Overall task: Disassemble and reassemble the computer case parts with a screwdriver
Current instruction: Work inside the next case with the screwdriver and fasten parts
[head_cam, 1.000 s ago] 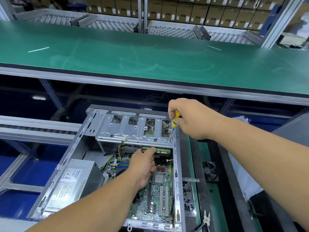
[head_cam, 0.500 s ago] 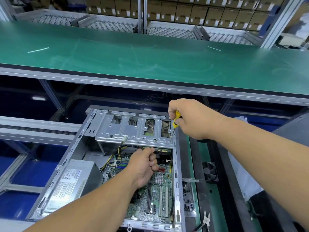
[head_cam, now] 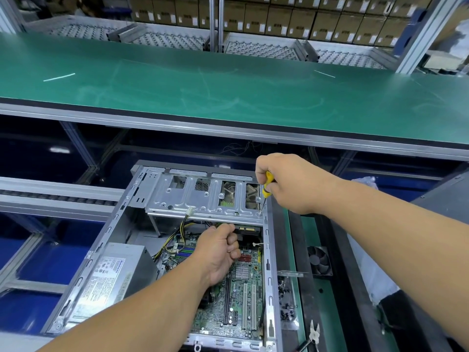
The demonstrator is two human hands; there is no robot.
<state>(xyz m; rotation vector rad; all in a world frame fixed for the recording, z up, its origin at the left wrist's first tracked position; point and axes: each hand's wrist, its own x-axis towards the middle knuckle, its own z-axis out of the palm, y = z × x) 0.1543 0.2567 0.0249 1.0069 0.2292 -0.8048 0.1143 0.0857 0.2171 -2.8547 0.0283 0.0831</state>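
The open computer case lies on its side below me. My right hand grips a yellow-handled screwdriver. The screwdriver's tip stands on a screw at the near right corner of the silver drive cage. My left hand is inside the case just below the cage, fingers curled into a fist beside a black drive. I see nothing in that fist. The green motherboard lies under my left wrist.
A grey power supply fills the case's left side, with yellow cables beside it. Right of the case lie a loose black fan, a metal bracket with small parts and side cutters. A green bench spans the far side.
My left hand has drawn back slightly from the drive under the cage and its fingers have curled into a fist. My right hand stays on the screwdriver at the same screw.
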